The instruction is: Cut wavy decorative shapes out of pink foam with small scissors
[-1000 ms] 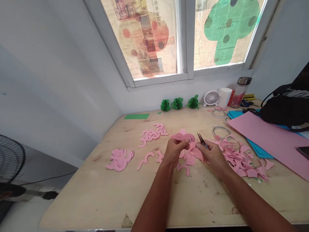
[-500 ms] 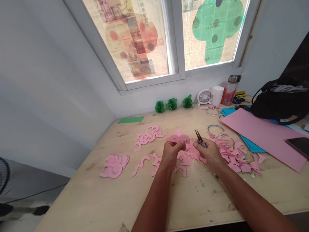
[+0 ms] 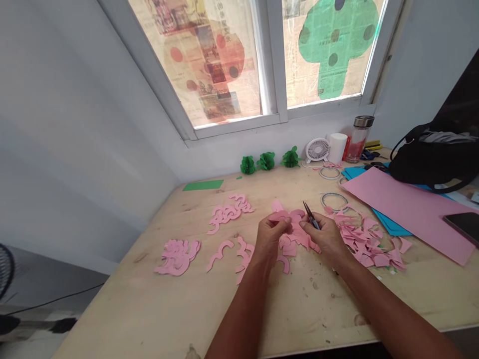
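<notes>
A curved pink paper cutout (image 3: 277, 216) is pinched between the thumb and fingers of my left hand (image 3: 272, 232). Close by on the right, my right hand (image 3: 326, 233) is closed around small scissors (image 3: 311, 217), their dark blades pointing up and away from the paper. The right thumb and fingertips are at the cutout's right end; whether they grip it I cannot tell. Beneath and between both hands lie more pink paper pieces (image 3: 290, 244). Loose wavy pink strips (image 3: 220, 254) lie left of my left forearm, which partly covers some of them.
Pink cutouts form one pile (image 3: 178, 257) at left and another (image 3: 230, 214) farther back. Pink scraps (image 3: 368, 244) are heaped at right, near tape rolls (image 3: 334, 202), pink sheets (image 3: 407, 212) and a phone (image 3: 464, 227). Green paper shapes (image 3: 266, 161), a fan (image 3: 317, 149) and a bottle (image 3: 359, 139) line the wall.
My left hand has shifted slightly right, bringing the cutout's right end up to my right fingertips. The scissors have barely moved.
</notes>
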The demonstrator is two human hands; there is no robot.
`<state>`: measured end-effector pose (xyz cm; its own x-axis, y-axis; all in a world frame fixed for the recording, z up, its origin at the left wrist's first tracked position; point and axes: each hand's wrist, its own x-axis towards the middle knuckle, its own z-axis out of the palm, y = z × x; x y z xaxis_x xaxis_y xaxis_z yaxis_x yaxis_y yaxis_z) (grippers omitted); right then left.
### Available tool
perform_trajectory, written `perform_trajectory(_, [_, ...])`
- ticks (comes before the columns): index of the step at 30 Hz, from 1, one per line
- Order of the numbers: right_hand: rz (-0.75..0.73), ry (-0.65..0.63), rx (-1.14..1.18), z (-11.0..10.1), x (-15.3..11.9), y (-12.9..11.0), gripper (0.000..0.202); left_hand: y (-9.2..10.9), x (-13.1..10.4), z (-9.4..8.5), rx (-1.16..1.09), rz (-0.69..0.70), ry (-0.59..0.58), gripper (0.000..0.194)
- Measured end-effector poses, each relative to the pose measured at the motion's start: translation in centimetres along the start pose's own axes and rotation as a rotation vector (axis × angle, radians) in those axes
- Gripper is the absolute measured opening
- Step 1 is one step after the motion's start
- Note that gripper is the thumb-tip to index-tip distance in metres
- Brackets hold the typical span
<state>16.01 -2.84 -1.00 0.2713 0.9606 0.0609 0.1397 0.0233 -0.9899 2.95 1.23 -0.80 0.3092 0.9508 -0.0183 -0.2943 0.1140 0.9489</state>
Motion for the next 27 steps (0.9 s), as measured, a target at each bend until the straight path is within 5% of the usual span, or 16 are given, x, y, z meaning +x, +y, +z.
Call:
perform_trajectory(14, [0.026, 0.053, 0.120, -0.3, 0.5, 0.7, 0.027, 0.1, 0.0, -0.3, 0.096, -0.123, -0.094, 0.021])
perform_trajectory(19, [0.029, 0.040, 0.155, -0.1, 0.0, -0.1, 0.032, 0.5, -0.1, -0.2, 0.063, -0.063, -0.012, 0.022])
perform_trajectory(27, [0.070, -0.157, 0.190, 0.9, -0.8, 0.3, 0.042, 0.4, 0.1, -0.2, -0.098, 0.009, 0.122, 0.020])
